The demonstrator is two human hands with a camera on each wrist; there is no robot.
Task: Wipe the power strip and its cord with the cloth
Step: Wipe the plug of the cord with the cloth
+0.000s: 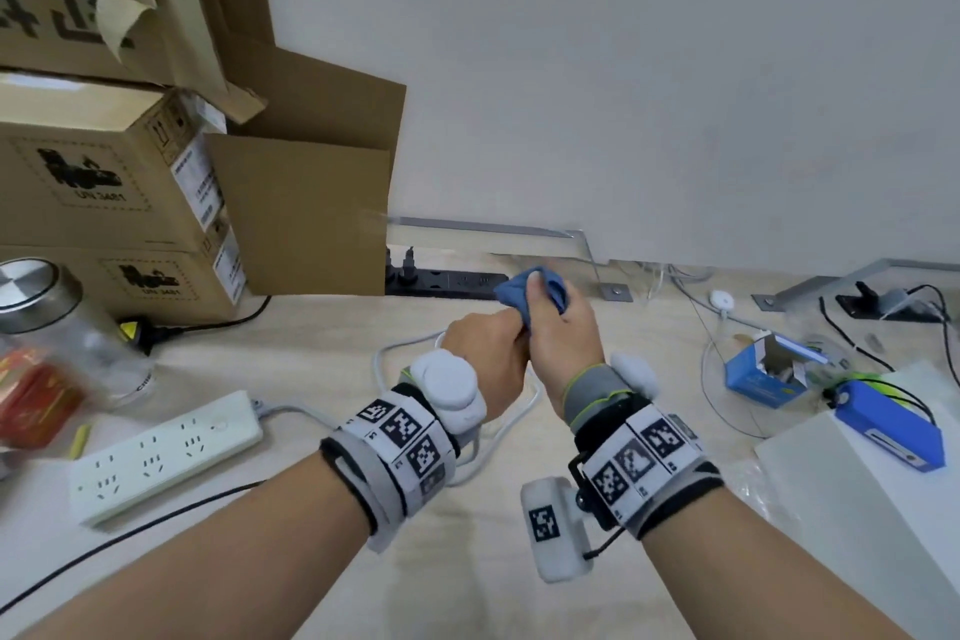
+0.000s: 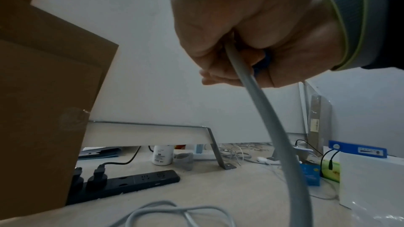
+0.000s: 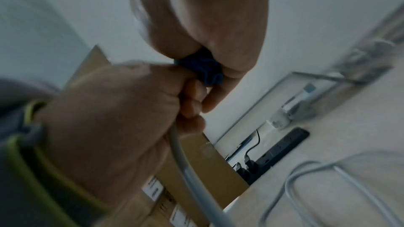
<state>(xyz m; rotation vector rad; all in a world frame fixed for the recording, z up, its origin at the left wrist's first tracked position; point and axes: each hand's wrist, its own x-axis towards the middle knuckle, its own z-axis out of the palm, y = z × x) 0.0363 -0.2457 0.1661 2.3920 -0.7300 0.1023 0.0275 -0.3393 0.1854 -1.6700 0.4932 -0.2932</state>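
— What's on your left?

— Stacked cardboard boxes (image 1: 104, 182), matte brown with printed labels, and a clear jar with a brushed metal lid (image 1: 31, 294). In front of them lies the white power strip (image 1: 166, 457), a smooth plastic slab flat on the pale counter (image 1: 467, 587). Its cord (image 1: 498, 431), round and grey-white, loops loosely across the counter toward my hands.

— And your hands?

— They're touching, raised above the counter. My left hand (image 1: 483, 353) is fisted round the cord. My right hand (image 1: 561, 343) bunches the blue cloth (image 1: 524, 288), soft and crumpled, thumb pressed on top.

— Do the wrist cameras add anything?

— The left wrist view shows the cord (image 2: 271, 118) emerging from my right fist and curving down to the coils, with a sliver of blue beside it. The right wrist view, though blurred, shows the cloth (image 3: 205, 70) squeezed out under my right palm. Both catch the black power strip (image 2: 131, 184) by the wall, plugs seated in it.

— Further right?

— A small blue carton (image 1: 769, 369), opened, and a glossy blue box (image 1: 888, 426) on a white block.
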